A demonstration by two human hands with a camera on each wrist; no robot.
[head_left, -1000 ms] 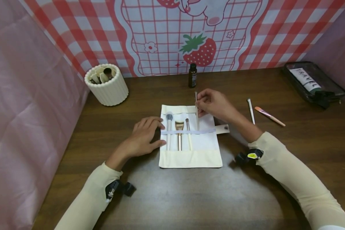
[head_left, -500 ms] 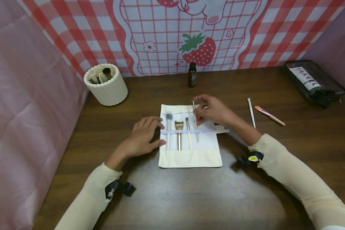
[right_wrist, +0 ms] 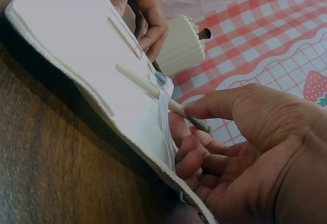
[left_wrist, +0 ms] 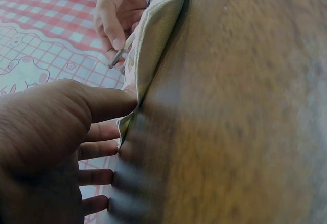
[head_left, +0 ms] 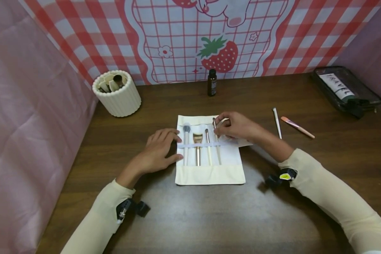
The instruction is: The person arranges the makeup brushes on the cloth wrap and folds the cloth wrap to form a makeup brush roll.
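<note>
An unfolded cream brush roll (head_left: 210, 176) lies on the table with a pale elastic band (right_wrist: 164, 124) across it. Under the band sit a fluffy grey-tipped brush (head_left: 186, 128), a wide flat brush with a gold ferrule (head_left: 198, 139) and a slim dark-tipped brush (head_left: 208, 148). My right hand (head_left: 238, 126) pinches a thin makeup brush (right_wrist: 148, 87) near its bristle end, between thumb and fingers; its pale handle runs beneath the band. My left hand (head_left: 158, 150) rests at the roll's left edge, thumb and fingertips on the fabric, fingers extended.
Right of the roll lie a white brush (head_left: 277, 121) and a pink-orange brush (head_left: 297, 127). A ribbed white holder with brushes (head_left: 119, 98) stands at back left, a dark bottle (head_left: 212, 83) at the back, a clear black-edged travel pouch (head_left: 349, 90) at back right.
My right hand has moved toward me, sliding the thin makeup brush down under the elastic band until its handle end reaches the lower pocket's edge. The left hand has stayed in place.
</note>
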